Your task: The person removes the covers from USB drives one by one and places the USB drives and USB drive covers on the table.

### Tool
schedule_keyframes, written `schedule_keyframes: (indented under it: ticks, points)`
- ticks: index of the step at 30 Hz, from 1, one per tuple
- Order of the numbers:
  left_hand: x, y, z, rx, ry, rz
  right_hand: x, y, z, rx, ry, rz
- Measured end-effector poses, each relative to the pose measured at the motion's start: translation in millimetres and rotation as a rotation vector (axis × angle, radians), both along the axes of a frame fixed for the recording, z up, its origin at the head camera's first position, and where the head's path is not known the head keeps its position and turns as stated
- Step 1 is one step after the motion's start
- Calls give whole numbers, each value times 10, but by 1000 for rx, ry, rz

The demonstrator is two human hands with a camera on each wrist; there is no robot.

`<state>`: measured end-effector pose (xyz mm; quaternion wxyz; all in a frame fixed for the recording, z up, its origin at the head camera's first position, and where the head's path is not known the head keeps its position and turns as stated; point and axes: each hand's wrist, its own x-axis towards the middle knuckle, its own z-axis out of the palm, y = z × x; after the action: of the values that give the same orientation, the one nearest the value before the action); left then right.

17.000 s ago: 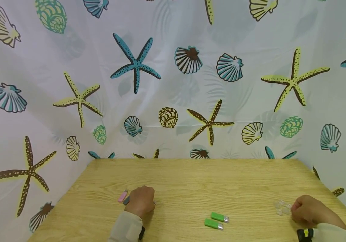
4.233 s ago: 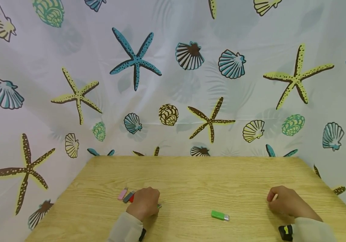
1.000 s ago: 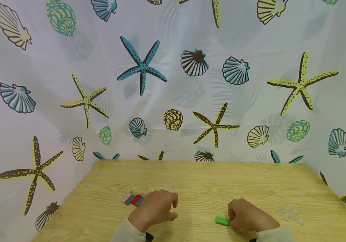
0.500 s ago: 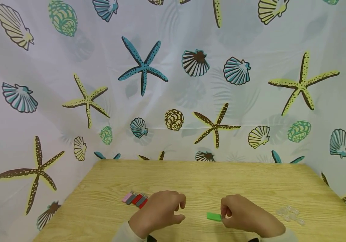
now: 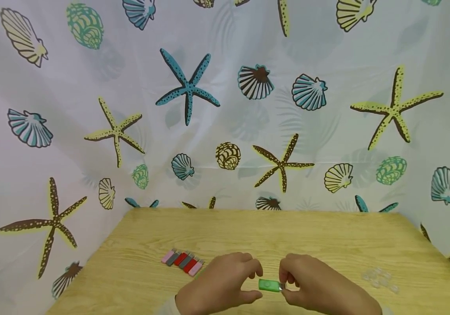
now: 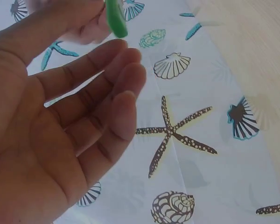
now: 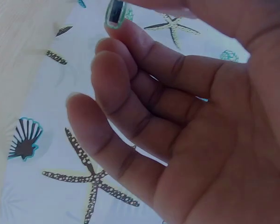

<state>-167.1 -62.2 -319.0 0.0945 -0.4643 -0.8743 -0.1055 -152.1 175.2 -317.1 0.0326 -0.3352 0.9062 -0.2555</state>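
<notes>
My right hand (image 5: pixel 315 282) pinches a green USB stick (image 5: pixel 269 285) by its metal plug end, between thumb and fingertips, above the table. The left hand (image 5: pixel 221 282) faces the stick's green end, thumb and fingers apart and loosely bent, holding nothing. In the left wrist view the green USB stick (image 6: pixel 115 21) shows just beyond the left fingertips (image 6: pixel 123 112). From the right wrist, the end of the green USB stick (image 7: pixel 115 14) appears at the right fingertips. A slanting row of USB sticks (image 5: pixel 183 261), pink, grey and red, lies beyond the left hand, which partly hides a green one.
Several small clear plastic pieces, seemingly caps (image 5: pixel 380 279), lie loose on the wooden table (image 5: pixel 264 232) at the right. A white cloth (image 5: pixel 225 118) printed with shells and starfish hangs round the back and sides.
Within the last second my right hand has lifted the green stick and brought it left, towards the left hand. Earlier, two green sticks lay mid-table. The left hand has shifted right, uncovering the row.
</notes>
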Motion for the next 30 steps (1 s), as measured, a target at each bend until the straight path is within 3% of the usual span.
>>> schedule_keyframes:
  ticks: [8, 14, 18, 30]
  points:
    - [65, 64, 42, 14, -25, -70, 88, -63, 70, -9, -107, -19]
    - [80, 52, 27, 30, 52, -117, 121, -102, 69, 1, -70, 2]
    - [70, 51, 27, 45, 91, -118, 127, -113, 74, 14, -14, 19]
    - [73, 44, 25, 75, 80, -130, 130, -157, 90, 9, 22, 26]
